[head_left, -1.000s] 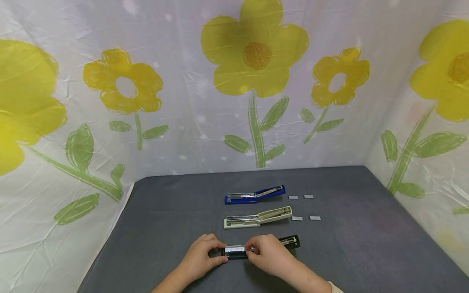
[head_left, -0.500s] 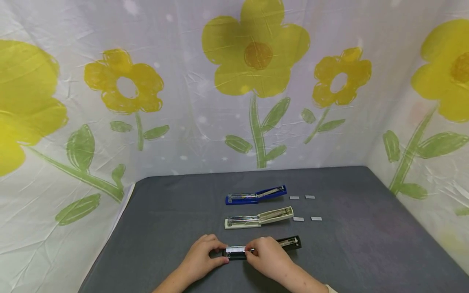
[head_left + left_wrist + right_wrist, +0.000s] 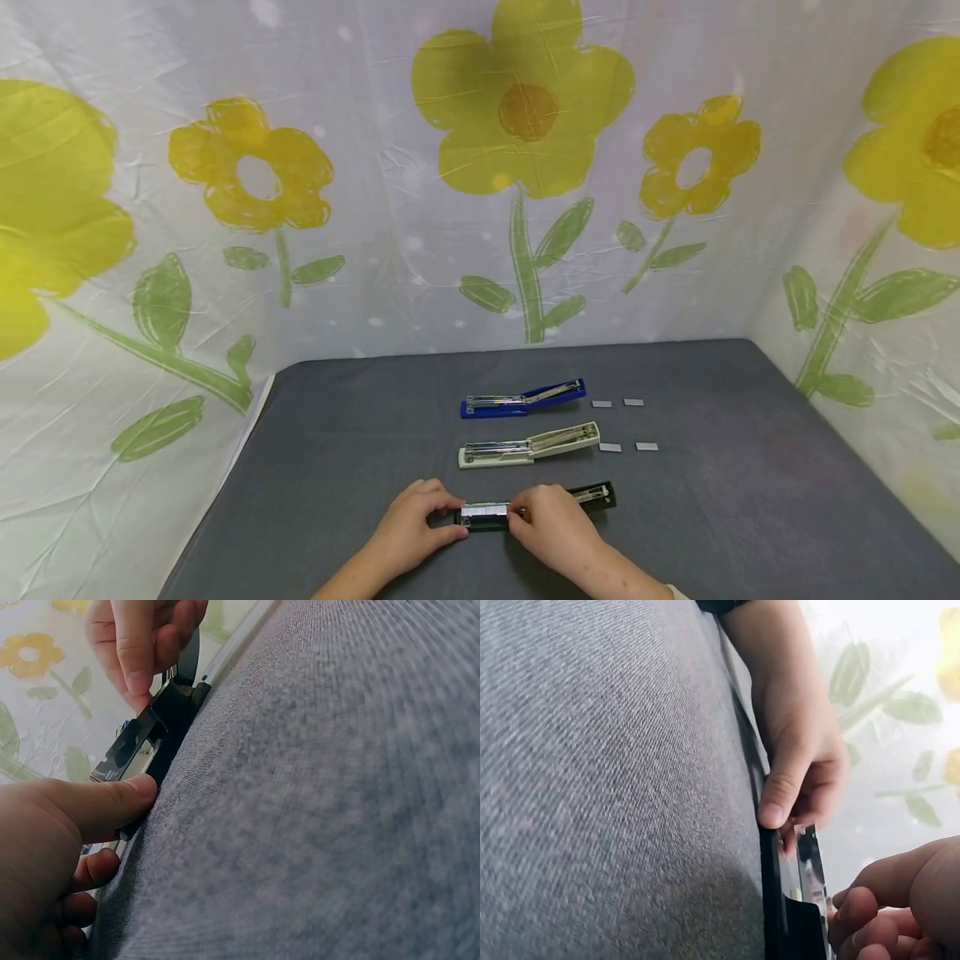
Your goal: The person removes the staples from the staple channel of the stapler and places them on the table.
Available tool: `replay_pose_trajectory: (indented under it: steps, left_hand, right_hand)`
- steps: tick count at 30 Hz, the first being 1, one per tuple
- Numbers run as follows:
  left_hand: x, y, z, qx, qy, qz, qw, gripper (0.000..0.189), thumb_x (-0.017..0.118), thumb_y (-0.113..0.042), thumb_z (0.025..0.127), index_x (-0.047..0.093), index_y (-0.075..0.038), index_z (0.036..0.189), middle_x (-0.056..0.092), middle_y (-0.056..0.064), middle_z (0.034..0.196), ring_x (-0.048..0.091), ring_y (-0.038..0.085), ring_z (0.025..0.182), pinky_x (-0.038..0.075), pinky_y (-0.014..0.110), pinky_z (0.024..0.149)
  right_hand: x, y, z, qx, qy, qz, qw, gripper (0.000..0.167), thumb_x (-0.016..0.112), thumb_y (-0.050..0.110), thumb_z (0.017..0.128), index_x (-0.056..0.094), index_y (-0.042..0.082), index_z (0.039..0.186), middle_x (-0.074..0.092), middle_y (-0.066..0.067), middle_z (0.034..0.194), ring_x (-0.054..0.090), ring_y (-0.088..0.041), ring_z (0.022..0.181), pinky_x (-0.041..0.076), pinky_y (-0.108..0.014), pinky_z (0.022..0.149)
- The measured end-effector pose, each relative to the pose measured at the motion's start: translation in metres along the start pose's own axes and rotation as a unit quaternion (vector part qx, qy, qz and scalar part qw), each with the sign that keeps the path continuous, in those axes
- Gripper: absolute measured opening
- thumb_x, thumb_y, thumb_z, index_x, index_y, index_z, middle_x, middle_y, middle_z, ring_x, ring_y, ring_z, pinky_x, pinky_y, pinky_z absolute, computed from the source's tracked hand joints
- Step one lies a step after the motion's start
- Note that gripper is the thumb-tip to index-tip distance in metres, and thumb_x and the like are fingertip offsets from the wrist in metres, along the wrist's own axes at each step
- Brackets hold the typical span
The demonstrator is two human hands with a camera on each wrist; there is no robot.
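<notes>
A black stapler (image 3: 487,524), its top cover folded back to the right, lies at the near middle of the table. My left hand (image 3: 412,521) grips its left end between thumb and index finger. Above the magazine, my right hand (image 3: 557,525) pinches with thumb and index fingertips at its middle, fingers curled. A silvery staple strip (image 3: 482,510) shows in the magazine, between the two hands. The left wrist view shows the right hand's fingertips right at the magazine of the stapler (image 3: 169,709); what lies between them is hidden.
Beyond it lie an opened cream stapler (image 3: 495,454) and an opened blue stapler (image 3: 493,410). Two loose staple strips (image 3: 647,447) are to the right of the cream one, and two more strips (image 3: 633,402) beside the blue one. A flower-printed curtain (image 3: 390,275) encloses the grey table (image 3: 345,433).
My right fingertips have slid slightly to the right along the magazine, showing more of the staple strip. The left hand and the stapler stay in place.
</notes>
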State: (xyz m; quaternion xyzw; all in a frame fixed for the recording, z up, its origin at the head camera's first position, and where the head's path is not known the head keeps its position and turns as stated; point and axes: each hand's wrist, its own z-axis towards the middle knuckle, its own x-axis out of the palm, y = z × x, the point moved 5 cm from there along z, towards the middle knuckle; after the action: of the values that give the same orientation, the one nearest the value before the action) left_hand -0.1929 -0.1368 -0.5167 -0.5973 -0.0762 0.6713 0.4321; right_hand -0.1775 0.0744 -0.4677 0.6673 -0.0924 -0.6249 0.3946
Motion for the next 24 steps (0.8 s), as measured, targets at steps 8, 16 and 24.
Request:
replay_pose_trajectory:
  steps: [8, 16, 24]
  left_hand:
    - [0.000, 0.000, 0.000, -0.009, 0.007, -0.002, 0.9999, 0.029, 0.087, -0.040, 0.081, 0.080, -0.025, 0.104, 0.054, -0.020, 0.084, 0.046, 0.003, 0.077, 0.043, 0.025, 0.069]
    - [-0.002, -0.001, -0.001, -0.005, 0.006, -0.006, 1.0000, 0.028, 0.086, -0.039, 0.082, 0.080, -0.023, 0.104, 0.055, -0.019, 0.085, 0.047, 0.003, 0.078, 0.043, 0.025, 0.070]
    - [0.000, 0.002, 0.000, -0.005, 0.010, -0.007, 0.9999, 0.029, 0.085, -0.042, 0.083, 0.080, -0.024, 0.105, 0.055, -0.019, 0.085, 0.047, 0.002, 0.078, 0.043, 0.025, 0.070]
  right_hand:
    - [0.002, -0.002, 0.002, 0.016, -0.012, 0.042, 0.9989, 0.010, 0.074, 0.011, 0.092, 0.078, 0.009, 0.083, 0.056, 0.016, 0.056, 0.047, 0.000, 0.048, 0.039, -0.023, 0.047]
    - [0.005, -0.001, 0.012, 0.035, -0.013, 0.085, 0.9957, 0.011, 0.076, 0.015, 0.092, 0.077, 0.012, 0.081, 0.060, 0.015, 0.057, 0.055, -0.003, 0.049, 0.042, -0.024, 0.046]
    - [0.008, -0.005, 0.017, 0.073, 0.005, 0.131, 0.9886, 0.013, 0.074, 0.016, 0.089, 0.075, 0.013, 0.076, 0.059, 0.010, 0.054, 0.045, -0.005, 0.040, 0.038, -0.024, 0.039]
